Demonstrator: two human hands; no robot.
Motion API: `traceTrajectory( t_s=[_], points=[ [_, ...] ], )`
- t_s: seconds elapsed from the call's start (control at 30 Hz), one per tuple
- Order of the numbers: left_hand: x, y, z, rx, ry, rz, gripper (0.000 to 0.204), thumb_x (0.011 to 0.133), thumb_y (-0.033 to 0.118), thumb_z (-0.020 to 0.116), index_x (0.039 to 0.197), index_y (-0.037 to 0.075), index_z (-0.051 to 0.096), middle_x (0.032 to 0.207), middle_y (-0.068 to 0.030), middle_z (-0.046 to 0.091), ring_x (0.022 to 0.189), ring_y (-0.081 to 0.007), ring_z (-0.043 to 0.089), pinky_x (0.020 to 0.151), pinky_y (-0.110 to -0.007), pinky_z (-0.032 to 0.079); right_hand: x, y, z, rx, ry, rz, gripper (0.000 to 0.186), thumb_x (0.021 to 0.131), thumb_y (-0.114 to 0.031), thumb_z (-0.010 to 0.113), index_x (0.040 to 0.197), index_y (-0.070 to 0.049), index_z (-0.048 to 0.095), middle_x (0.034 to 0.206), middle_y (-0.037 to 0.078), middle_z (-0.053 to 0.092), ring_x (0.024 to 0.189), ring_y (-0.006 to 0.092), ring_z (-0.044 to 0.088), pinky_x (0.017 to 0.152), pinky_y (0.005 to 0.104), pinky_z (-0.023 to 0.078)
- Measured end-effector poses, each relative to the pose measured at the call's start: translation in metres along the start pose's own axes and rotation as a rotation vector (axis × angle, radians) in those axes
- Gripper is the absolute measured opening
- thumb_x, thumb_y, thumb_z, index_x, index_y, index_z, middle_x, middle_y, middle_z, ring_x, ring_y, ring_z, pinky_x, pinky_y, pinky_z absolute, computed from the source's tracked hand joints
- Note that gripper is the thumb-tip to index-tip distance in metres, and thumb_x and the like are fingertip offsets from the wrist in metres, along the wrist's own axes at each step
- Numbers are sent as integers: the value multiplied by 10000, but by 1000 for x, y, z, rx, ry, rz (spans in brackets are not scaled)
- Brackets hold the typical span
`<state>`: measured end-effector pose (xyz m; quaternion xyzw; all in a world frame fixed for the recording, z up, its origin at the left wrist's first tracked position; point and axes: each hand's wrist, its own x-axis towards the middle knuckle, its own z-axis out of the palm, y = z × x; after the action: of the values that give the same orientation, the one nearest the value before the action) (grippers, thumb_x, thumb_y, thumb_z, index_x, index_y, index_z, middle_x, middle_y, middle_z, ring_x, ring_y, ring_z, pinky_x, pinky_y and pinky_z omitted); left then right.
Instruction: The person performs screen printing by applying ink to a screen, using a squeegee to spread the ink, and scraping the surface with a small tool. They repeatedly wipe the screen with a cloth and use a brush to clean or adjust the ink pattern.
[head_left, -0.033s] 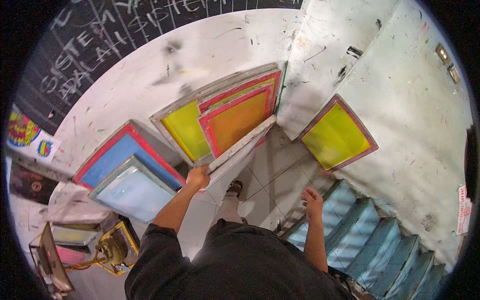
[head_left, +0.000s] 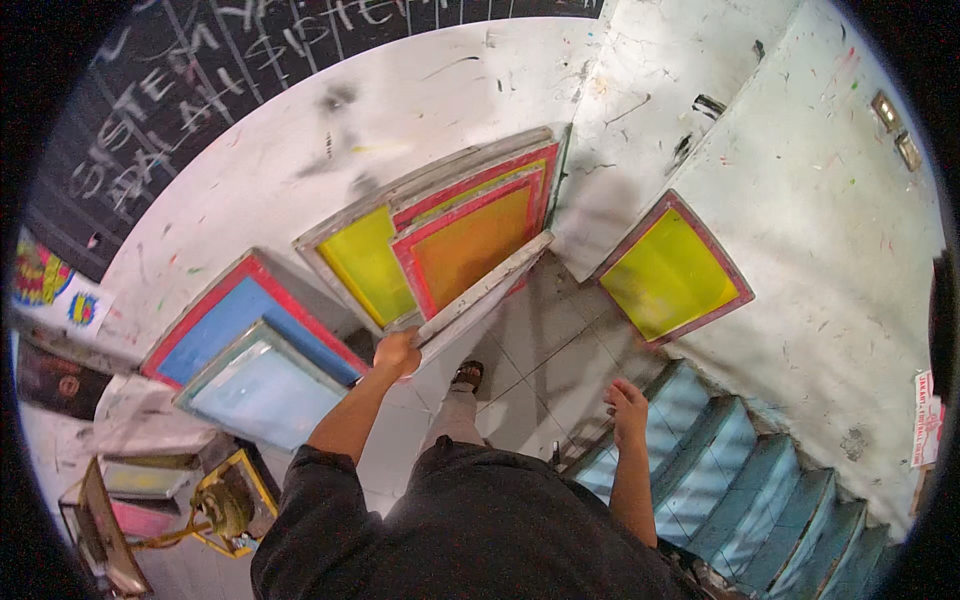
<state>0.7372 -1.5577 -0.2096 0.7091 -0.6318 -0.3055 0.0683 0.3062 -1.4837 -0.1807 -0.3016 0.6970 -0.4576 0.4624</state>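
Note:
My left hand (head_left: pixel 398 354) is closed around the near corner of a pale screen-printing frame (head_left: pixel 484 289), seen almost edge-on. That frame tilts away from an orange screen with a red border (head_left: pixel 478 243), which leans against the wall among stacked frames. Behind these stands a larger yellow screen (head_left: pixel 372 262). Over the floor by the stairs, my right hand (head_left: pixel 627 408) hangs with nothing in it, its fingers loosely bent and apart. Left of my left hand, a blue screen with a red border (head_left: pixel 245 315) and a light-blue screen (head_left: pixel 265 385) lean together.
Another yellow screen (head_left: pixel 672 268) leans on the right wall. Blue steps (head_left: pixel 745 462) descend at the lower right. At the lower left are a yellow metal stand (head_left: pixel 250 500) and several stacked frames (head_left: pixel 150 480). My foot (head_left: pixel 468 375) is on the tiled floor (head_left: pixel 540 345).
The view has turned very slightly, so the frames at the left sit a little further left. My left hand keeps its grip, and my right hand stays nearly still.

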Motion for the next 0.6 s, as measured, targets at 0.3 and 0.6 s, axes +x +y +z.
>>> traceTrajectory(
  t_s=[0.3,0.6],
  points=[
    [197,29,4,70,-282,-5,561,737,122,511,1296,168,492,1175,-194,584,1112,-352,549,933,-427,444,64,-85,19,-147,272,92,274,826,-158,646,1074,-50,605,866,17,650,717,116,598,584,260,425],
    [283,20,19,62,-273,129,539,715,97,499,1254,82,518,1236,-213,534,1127,-351,533,889,-432,472,83,-87,24,-92,487,142,275,841,-188,644,1078,-57,601,849,5,647,669,112,604,528,248,430]
  ],
)
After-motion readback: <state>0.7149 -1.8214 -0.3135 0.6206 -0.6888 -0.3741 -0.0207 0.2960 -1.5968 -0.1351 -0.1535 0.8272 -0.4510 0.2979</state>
